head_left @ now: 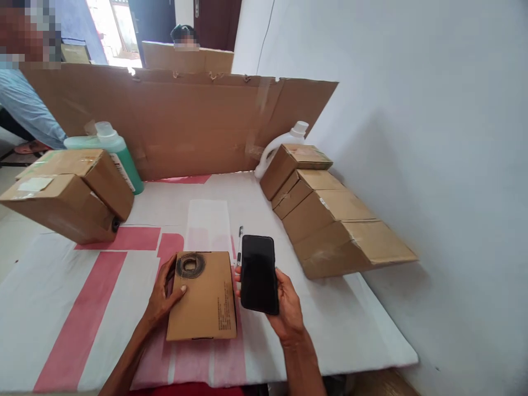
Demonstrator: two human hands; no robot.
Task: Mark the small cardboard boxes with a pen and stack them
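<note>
My left hand [165, 297] grips the left side of a brown cardboard box [202, 308], its thumb lying on the top face. That box has a round hole with a blackened ring near its upper left corner and small print along the right side. Held upright in my right hand [289, 308] is a black smartphone [259, 274], its screen dark. Fingertips show at the phone's left edge, close to the box. Just behind the phone, a pen [240, 242] lies on the cloth, partly hidden.
Cardboard boxes [58, 203] and a green-liquid bottle [124, 159] stand at left. On the right is a row of cardboard boxes [330, 220] with a white jug [280, 144] behind. A tall cardboard panel [198, 121] closes the back; people are beyond it. A wall [445, 165] borders the right.
</note>
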